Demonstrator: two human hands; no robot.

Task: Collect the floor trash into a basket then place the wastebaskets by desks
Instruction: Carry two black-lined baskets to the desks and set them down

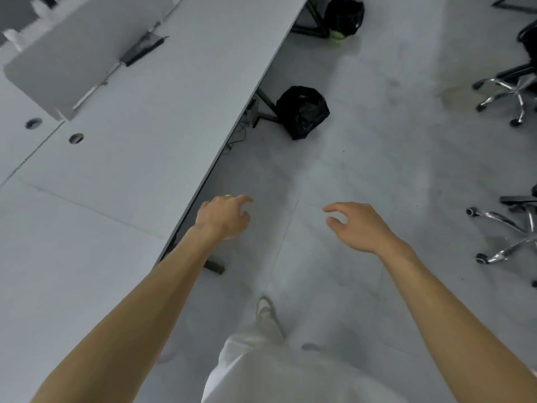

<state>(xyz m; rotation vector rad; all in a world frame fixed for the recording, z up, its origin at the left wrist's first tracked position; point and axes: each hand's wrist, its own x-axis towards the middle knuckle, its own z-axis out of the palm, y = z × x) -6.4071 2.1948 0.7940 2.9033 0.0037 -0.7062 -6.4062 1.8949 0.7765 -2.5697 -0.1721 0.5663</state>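
White cloth of the person's loose top fills the near middle, and one white shoe shows just beyond it on the pale grey tiled floor.

On the left, a long light-grey desk runs from the near left to the far middle. It carries a grey upright divider panel, and a black mesh holder sits against that panel. Two round cable holes are set in the desk's top nearer the camera.

Just off the desk's edge, the left hand hangs palm down over the floor. Its fingers are loosely curled and it has hold of nothing. A thin ring shows on one finger.

Farther along, the nearer wastebasket, lined with a crinkled black plastic bag, stands on the floor beside a black desk leg, close to the desk's edge. The farther wastebasket, also bagged in black with a pale green base showing below, stands by the next leg frame at the far end.

Right of the left hand and apart from it, the right hand is also held out over bare floor, fingers gently bent, thumb spread, empty.

Along the right edge stand two office chairs with chrome star bases on black castors, well apart from both baskets.
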